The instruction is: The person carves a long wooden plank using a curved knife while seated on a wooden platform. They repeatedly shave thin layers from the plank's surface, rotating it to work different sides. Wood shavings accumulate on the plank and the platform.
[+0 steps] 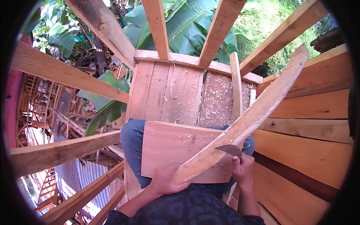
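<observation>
Long plank (249,116): runs aslant from the near middle to the far right, crossing above the lap board; whether it touches that board below cannot be told. Its underside is out of sight, while its tapered far end shows in full.
Left grip (164,180): clasped around the plank's near end; the fingers curled beneath are mostly hidden by the wood.
Right grip (243,167): folded firmly around the knife, thumb toward the blade, just right of the plank's near half; the handle is covered by the fist.
Knife (229,150): a dark, curved blade with its point to the left, overlapping the plank's right edge; how deep it bites, if at all, is hard to make out.
Lap board (174,148): a broad, flat piece across the thighs, its right part covered by the plank.
Jeans (132,140): blue, showing at both sides of the board, otherwise hidden under it.
Shirt (187,208): dark and patterned, cut off by the near edge.
Floor planks (157,90): farther off, with pale shavings (218,92) scattered on their right part.
Narrow strip (236,84): beyond the plank, its near end hidden behind it.
Board wall (307,129): at the right, cut off by the dark rim.
Banana leaves (187,28): at the far side, partly blocked by wooden beams (221,32).
</observation>
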{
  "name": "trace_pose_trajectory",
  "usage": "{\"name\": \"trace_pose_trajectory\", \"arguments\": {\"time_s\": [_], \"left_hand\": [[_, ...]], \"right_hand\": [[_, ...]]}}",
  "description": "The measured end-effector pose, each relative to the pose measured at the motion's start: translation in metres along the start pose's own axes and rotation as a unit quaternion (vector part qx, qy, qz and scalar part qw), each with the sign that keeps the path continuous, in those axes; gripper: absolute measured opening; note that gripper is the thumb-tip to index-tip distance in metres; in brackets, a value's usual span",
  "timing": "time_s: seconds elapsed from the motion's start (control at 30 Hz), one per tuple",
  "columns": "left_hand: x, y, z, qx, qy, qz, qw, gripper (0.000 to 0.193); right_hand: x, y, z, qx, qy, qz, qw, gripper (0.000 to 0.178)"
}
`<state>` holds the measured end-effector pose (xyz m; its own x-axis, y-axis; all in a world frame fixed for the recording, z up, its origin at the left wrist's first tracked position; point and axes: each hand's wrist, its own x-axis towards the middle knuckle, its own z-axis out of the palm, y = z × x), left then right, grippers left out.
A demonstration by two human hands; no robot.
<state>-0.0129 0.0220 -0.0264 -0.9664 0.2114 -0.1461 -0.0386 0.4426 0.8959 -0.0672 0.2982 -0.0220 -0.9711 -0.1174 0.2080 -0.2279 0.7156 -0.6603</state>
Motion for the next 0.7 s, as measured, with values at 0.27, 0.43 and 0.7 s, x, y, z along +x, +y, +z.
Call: {"name": "trace_pose_trajectory", "arguments": {"time_s": [0.27,0.43,0.7], "left_hand": [[-0.004,0.003,-0.006,-0.001,-0.025,-0.004,1.000,0.050],[-0.005,0.012,-0.007,0.030,-0.027,-0.011,0.999,0.052],[-0.012,0.028,-0.023,-0.054,-0.147,-0.020,0.987,0.063]], "right_hand": [[0.022,0.007,-0.024,0.308,0.082,0.281,0.905,0.055],[-0.002,-0.029,0.020,0.470,0.009,0.236,0.851,0.052],[0.000,-0.046,0.023,0.488,0.039,0.330,0.807,0.036]]}}
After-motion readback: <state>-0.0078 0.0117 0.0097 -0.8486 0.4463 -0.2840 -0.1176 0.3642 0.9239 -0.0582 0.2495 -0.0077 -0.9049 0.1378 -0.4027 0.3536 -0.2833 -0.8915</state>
